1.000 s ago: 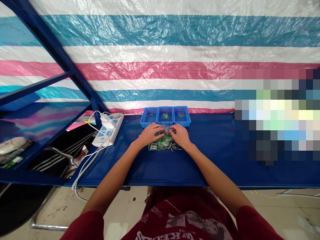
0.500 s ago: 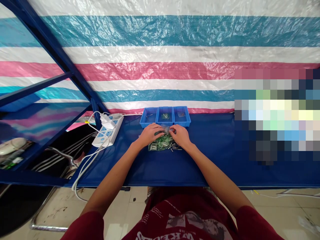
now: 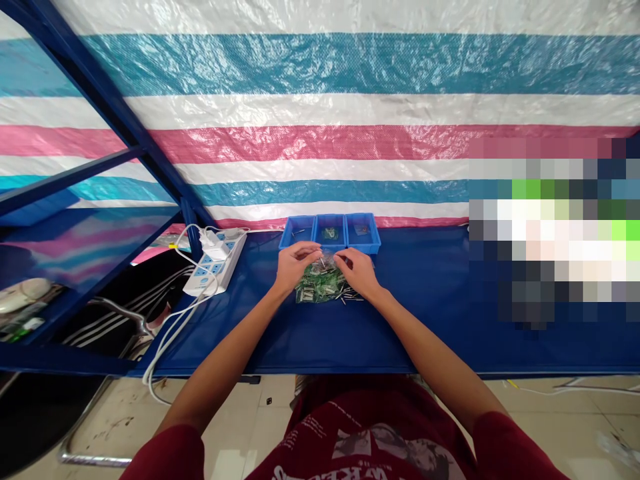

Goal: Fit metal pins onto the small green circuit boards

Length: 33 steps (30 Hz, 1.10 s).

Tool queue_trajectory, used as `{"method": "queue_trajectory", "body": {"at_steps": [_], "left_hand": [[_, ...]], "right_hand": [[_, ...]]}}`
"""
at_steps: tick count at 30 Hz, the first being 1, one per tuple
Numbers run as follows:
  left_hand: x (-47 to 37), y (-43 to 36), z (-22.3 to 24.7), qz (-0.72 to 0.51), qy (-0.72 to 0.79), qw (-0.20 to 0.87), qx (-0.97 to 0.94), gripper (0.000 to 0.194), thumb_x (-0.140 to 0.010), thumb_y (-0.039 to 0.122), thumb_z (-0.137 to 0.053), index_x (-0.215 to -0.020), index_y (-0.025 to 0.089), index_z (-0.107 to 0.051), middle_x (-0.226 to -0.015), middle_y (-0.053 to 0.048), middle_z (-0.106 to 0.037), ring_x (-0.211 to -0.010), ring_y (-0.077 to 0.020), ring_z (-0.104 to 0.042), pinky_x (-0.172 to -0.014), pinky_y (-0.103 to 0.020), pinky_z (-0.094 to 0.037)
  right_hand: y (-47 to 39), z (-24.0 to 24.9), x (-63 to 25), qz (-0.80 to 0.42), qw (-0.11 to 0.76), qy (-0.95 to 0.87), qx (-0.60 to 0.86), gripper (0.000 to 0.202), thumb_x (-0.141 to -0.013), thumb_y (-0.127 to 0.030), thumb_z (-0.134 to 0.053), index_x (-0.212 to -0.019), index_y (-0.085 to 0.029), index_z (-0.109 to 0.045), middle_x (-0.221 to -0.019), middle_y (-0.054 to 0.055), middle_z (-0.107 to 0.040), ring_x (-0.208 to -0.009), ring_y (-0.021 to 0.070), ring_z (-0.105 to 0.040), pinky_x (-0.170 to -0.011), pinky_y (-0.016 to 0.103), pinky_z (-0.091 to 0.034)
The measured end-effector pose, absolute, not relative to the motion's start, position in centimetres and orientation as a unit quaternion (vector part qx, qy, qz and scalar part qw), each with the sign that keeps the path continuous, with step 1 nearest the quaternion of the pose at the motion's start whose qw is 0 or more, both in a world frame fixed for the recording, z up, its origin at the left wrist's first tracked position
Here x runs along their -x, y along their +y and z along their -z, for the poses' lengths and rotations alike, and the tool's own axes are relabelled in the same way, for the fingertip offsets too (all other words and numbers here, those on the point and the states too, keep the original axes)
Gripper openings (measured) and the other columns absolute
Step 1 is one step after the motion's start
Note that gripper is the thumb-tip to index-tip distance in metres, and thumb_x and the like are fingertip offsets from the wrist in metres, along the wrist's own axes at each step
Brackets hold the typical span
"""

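Left hand [image 3: 294, 268] lifted slightly since before, fingertips now pinching a slim metal pin [image 3: 323, 262], right hand [image 3: 360, 273] curled by clear plastic [image 3: 329, 257], grip unclear from here, green packets [image 3: 324, 289] unmoved between the desk's [image 3: 425, 320] front edge and back-edge trays [image 3: 330, 247].

Your table [image 3: 425, 267]: blue, approx. flat, glossy surf., straight front edge on your side. Bare area noted ctr.-R and along the front.

Rear, approx. ctr.: 3 blue bins, side by side in 1 row, i.e. L bin [image 3: 300, 219], mid bin [image 3: 330, 218], R bin [image 3: 367, 249].

Just in front of the bins, nearer you: bags [image 3: 325, 283], green & clear plastic, crumpled, in 1 heap. At the heap's R side: loose pins [image 3: 354, 299], thin, metal, lying flat at mixed angles.

Your L end: white pwr. strip [image 3: 221, 265], set diag.; white cords [image 3: 161, 337] run from it twd. you, over the front edge.

Far R: pixelated; contents can't be determined.
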<state>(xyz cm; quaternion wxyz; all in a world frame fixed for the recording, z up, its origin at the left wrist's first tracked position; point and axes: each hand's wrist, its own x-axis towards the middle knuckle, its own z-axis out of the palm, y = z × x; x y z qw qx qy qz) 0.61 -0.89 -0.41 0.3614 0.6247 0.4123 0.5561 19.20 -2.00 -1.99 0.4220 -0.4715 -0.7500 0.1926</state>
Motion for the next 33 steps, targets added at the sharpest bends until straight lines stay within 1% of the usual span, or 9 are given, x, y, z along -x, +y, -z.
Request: {"method": "queue_trajectory", "body": {"at_steps": [3,6,13,17,22,26,33], "left_hand": [[-0.6,-0.9,0.4,-0.561,0.415,0.368,-0.614,0.028,-0.063,0.041,-0.083,-0.072,0.016,-0.074,-0.070,-0.006,-0.073,-0.064,-0.0193,-0.068,-0.064,-0.031,-0.057],[-0.6,-1.0,0.2,-0.571,0.418,0.357,-0.610,0.030,-0.060,0.043,-0.084,-0.068,0.016,-0.074,-0.072,-0.008,-0.074,-0.066,-0.0204,-0.069,-0.065,-0.032,-0.058],[-0.6,-1.0,0.2,-0.586,0.414,0.359,-0.597,0.029,-0.059,0.042,-0.085,-0.067,0.017,-0.074,-0.072,-0.007,-0.074,-0.068,-0.0212,-0.070,-0.066,-0.033,-0.058],[-0.6,-1.0,0.2,-0.578,0.410,0.351,-0.612,0.025,-0.064,0.039,-0.083,-0.070,0.017,-0.074,-0.073,-0.007,-0.074,-0.068,-0.0204,-0.069,-0.067,-0.032,-0.058],[-0.2,-1.1,-0.1,-0.528,0.412,0.286,-0.686,0.018,-0.071,0.036,-0.078,-0.077,0.019,-0.076,-0.077,-0.006,-0.074,-0.071,-0.0195,-0.069,-0.068,-0.029,-0.056],[0.3,-1.0,-0.4,-0.493,0.410,0.228,-0.732,0.017,-0.076,0.037,-0.074,-0.079,0.021,-0.076,-0.080,-0.006,-0.074,-0.073,-0.0194,-0.069,-0.070,-0.029,-0.056],[0.8,-0.9,-0.7,-0.447,0.394,0.134,-0.792,0.026,-0.084,0.044,-0.065,-0.080,0.020,-0.073,-0.079,-0.005,-0.074,-0.071,-0.0176,-0.067,-0.068,-0.027,-0.054]], "right_hand": [[-2.2,1.9,-19.0,-0.212,0.433,-0.755,0.445,0.028,-0.094,-0.037,-0.047,-0.086,-0.020,-0.069,-0.079,0.004,-0.065,-0.069,0.0163,-0.055,-0.068,0.027,-0.040],[-2.3,1.9,-18.8,-0.227,0.435,-0.757,0.430,0.029,-0.093,-0.038,-0.048,-0.081,-0.020,-0.068,-0.076,0.004,-0.064,-0.068,0.0163,-0.054,-0.066,0.027,-0.040],[-2.6,1.6,-18.6,-0.273,0.439,-0.757,0.401,0.029,-0.091,-0.043,-0.051,-0.079,-0.021,-0.067,-0.075,0.003,-0.065,-0.063,0.0151,-0.053,-0.064,0.027,-0.041],[-2.7,1.4,-18.6,-0.267,0.467,-0.734,0.415,0.027,-0.090,-0.041,-0.053,-0.078,-0.021,-0.067,-0.074,0.003,-0.064,-0.064,0.0156,-0.053,-0.064,0.027,-0.042],[-3.0,0.9,-18.8,-0.270,0.506,-0.697,0.430,0.024,-0.087,-0.040,-0.057,-0.076,-0.022,-0.068,-0.072,0.003,-0.062,-0.062,0.0155,-0.051,-0.063,0.029,-0.042],[-3.0,0.8,-19.0,-0.268,0.543,-0.681,0.412,0.022,-0.086,-0.038,-0.059,-0.077,-0.021,-0.069,-0.072,0.003,-0.060,-0.060,0.0147,-0.049,-0.061,0.029,-0.042],[-2.8,1.3,-19.0,-0.252,0.559,-0.676,0.409,0.022,-0.086,-0.040,-0.061,-0.078,-0.021,-0.071,-0.071,0.003,-0.059,-0.058,0.0138,-0.048,-0.059,0.029,-0.043]]}}
